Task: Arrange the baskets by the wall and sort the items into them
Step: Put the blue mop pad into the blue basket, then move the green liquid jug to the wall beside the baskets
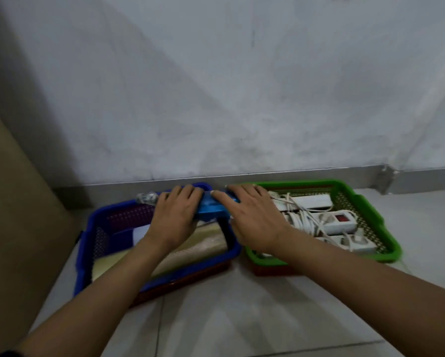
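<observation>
Two plastic baskets stand side by side on the floor against the wall. The blue basket (pixel 92 228) on the left holds flat tan and white packages. The green basket (pixel 371 210) on the right holds white power strips (pixel 337 220) with coiled cords. A light blue object (pixel 210 208) lies across the blue basket's far right corner. My left hand (pixel 175 215) presses on its left part and my right hand (pixel 252 215) lies on its right part. A clear, silvery end (pixel 145 197) sticks out to the left of my left hand.
A large brown cardboard panel (pixel 15 215) leans at the left, close to the blue basket. A grey skirting strip (pixel 306 180) runs along the foot of the white wall. Pale floor tiles (pixel 229 318) lie in front of the baskets.
</observation>
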The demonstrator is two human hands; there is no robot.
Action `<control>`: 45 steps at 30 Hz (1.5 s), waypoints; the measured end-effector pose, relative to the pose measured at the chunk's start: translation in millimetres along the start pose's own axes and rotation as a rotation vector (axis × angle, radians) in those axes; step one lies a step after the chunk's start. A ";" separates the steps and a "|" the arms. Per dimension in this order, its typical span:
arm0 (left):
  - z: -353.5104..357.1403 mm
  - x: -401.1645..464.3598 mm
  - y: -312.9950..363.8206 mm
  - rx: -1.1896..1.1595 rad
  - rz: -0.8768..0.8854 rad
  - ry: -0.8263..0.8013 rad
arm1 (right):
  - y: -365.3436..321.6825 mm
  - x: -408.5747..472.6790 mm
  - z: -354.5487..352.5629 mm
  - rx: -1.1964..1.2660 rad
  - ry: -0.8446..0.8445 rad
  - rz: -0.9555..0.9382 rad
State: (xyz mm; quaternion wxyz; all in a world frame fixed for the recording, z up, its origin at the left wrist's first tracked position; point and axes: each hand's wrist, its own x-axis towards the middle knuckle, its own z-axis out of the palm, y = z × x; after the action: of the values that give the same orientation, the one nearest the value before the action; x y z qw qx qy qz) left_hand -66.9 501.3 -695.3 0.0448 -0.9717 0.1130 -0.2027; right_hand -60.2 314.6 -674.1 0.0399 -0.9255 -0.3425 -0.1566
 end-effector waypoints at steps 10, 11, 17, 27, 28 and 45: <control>46.4 -29.1 -92.6 0.046 -0.262 -0.199 | -58.6 55.6 65.5 0.279 -0.359 0.052; 51.4 -27.3 -92.4 0.059 -0.278 -0.229 | -57.7 55.1 67.6 0.274 -0.385 0.063; 75.4 -15.3 -85.2 -0.139 -0.419 -0.449 | -32.3 31.1 70.8 0.276 -0.439 0.120; 8.5 55.3 54.5 -0.321 -0.126 -0.336 | 56.5 -32.6 6.3 0.177 -0.312 0.326; -2.8 67.7 81.9 -0.335 -0.058 -0.324 | 71.9 -46.1 -6.1 0.173 -0.278 0.380; -186.7 98.3 518.0 -0.664 0.531 -0.607 | 256.5 -377.1 -252.7 -0.248 -0.110 1.239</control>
State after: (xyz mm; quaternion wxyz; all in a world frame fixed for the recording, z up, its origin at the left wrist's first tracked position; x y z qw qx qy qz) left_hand -159.0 -32.4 -555.8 -0.1851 -0.8864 0.3957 0.1530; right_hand -230.8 -161.1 -545.7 -0.0021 -0.9564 0.2761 -0.0954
